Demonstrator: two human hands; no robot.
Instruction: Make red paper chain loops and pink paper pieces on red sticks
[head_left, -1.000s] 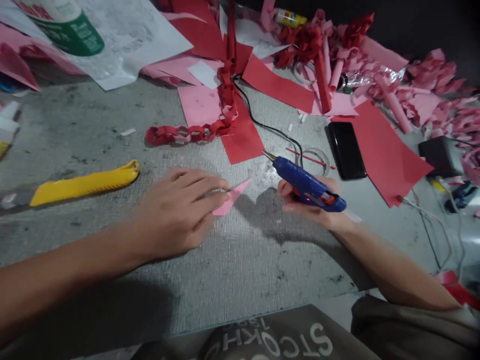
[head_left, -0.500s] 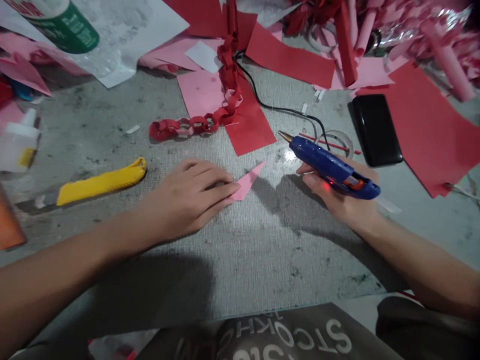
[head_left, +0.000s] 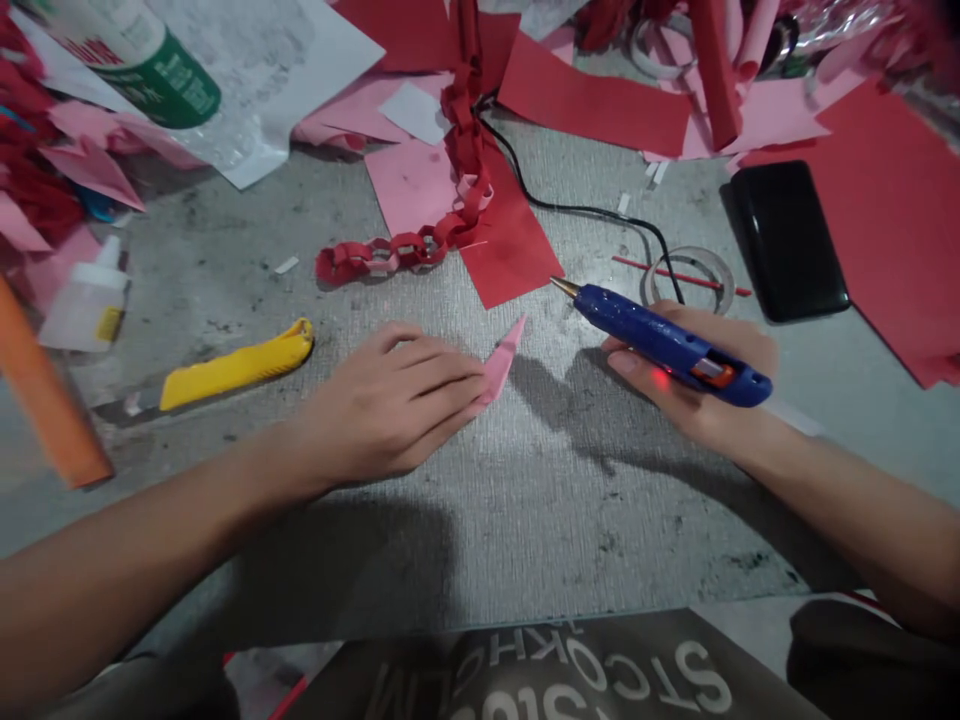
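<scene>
Under the fingertips of my left hand [head_left: 409,405] is a small folded piece of pink paper [head_left: 504,362], its pointed end sticking out up and to the right. My right hand [head_left: 701,385] is wrapped round a blue hot glue gun [head_left: 645,330], whose metal nozzle points left, above the table and apart from the pink paper. A red light glows near my right thumb. Beyond the hands lies a paper chain [head_left: 409,250] of red and pink links, partly on a red sheet [head_left: 514,250]. The glue gun's black cord [head_left: 592,210] runs back past the chain.
To the left lie a yellow utility knife [head_left: 236,368], a small white glue bottle [head_left: 88,300] and an orange strip [head_left: 56,400]. A tape roll [head_left: 690,275] and a black phone-like case [head_left: 789,240] sit on the right. A green-and-white can [head_left: 169,75] stands at the back left among paper.
The view has shifted slightly, so the table things appear farther right. The pink paper's tip is turned more upright and narrower under my left fingers. My right hand still holds the glue gun.
</scene>
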